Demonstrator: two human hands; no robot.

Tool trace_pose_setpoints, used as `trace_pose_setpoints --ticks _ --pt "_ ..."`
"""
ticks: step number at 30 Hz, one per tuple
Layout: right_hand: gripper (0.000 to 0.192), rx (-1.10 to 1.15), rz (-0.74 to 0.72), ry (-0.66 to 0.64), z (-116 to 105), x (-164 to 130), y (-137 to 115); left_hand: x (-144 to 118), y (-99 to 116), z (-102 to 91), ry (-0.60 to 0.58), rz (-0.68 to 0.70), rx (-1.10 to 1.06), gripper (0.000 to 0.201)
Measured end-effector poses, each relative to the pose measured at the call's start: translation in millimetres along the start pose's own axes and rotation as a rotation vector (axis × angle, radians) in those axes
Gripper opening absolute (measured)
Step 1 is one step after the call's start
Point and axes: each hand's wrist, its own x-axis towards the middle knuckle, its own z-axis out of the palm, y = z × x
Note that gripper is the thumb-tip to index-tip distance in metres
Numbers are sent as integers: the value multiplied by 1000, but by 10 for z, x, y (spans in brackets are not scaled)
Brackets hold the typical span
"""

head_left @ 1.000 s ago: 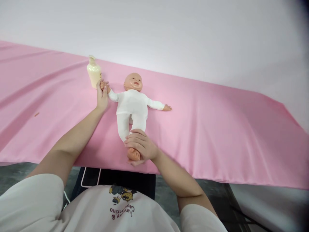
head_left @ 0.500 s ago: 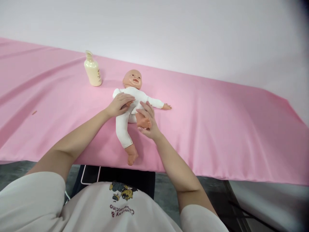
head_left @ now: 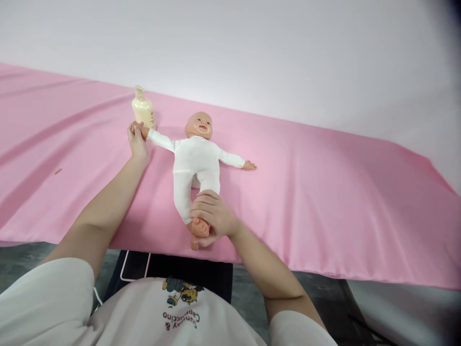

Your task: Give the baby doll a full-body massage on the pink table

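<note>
A baby doll in a white suit lies on its back on the pink sheet, head away from me. My left hand holds the doll's small hand, with that arm stretched out to the left. My right hand is wrapped around the doll's foot near the table's front edge, and the leg lies straight. The doll's other arm rests out to the right, untouched. A cream lotion bottle stands just behind my left hand.
The pink sheet covers a long table that runs left to right, with a white wall behind it. A small brown speck lies on the sheet at the left. A dark seat sits below the table's front edge.
Half a second ago both hands had the doll's arm and leg folded in over its body. Now the arm is pulled out left and the leg pulled straight toward me.
</note>
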Motion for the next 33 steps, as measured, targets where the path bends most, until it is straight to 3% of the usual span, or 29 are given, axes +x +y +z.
trace_pose_setpoints --ticks 3,5,8,11,14,17,19,21,25,29,31,33 --pt "39 9 0 25 4 -3 -2 0 -8 9 71 -51 -20 39" --pt "44 4 56 63 -58 -14 37 -61 48 114 -19 41 23 42" --pt "47 8 218 60 -181 -36 148 -267 198 364 -283 277 148 47" --pt "51 35 378 37 -244 -73 304 -619 338 610 -676 459 332 42" --pt "53 68 446 69 -237 -126 463 -971 390 746 -1070 635 494 35" --pt "56 60 491 95 -232 -160 553 -1110 387 772 -1152 701 605 30" --pt "59 42 515 116 -251 -151 541 -1044 392 752 -1112 644 588 32" --pt "60 53 485 159 -281 -109 464 -877 400 703 -994 547 534 36" --pt "47 289 359 215 -326 34 224 -405 312 474 -553 325 301 44" --pt "35 403 321 50 -297 127 90 -17 69 114 -103 -5 92 43" --pt "33 369 307 -3 -267 123 86 77 -31 -17 15 -111 78 36" --pt "35 337 314 -6 -248 93 101 105 -77 -59 38 -139 93 35"
